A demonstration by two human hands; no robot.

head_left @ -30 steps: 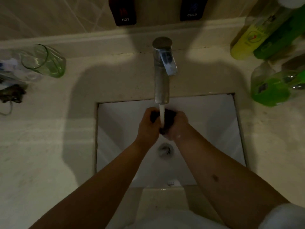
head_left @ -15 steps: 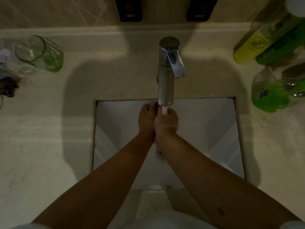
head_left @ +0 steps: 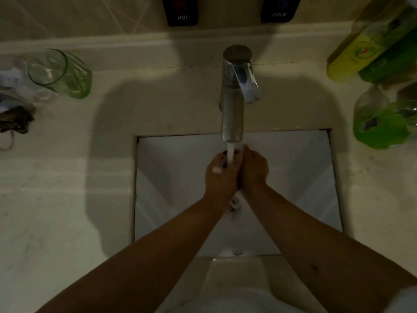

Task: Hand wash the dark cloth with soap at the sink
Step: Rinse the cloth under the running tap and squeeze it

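Together, left hand (head_left: pixel 220 177) and right hand (head_left: pixel 253 170) squeeze the dark cloth (head_left: pixel 237 152) underwater.

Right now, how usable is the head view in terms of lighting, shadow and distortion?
Head view: dim, a broad shadow over the counter around the faucet; wide-angle bending tilts the green glass; the dark cloth between the hands is barely discernible.

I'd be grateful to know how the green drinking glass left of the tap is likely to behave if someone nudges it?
The green glass looks thin and clear, so it is probably fragile. It seems tall for its base, so a high nudge might tip it, and on the smooth counter it could slide.
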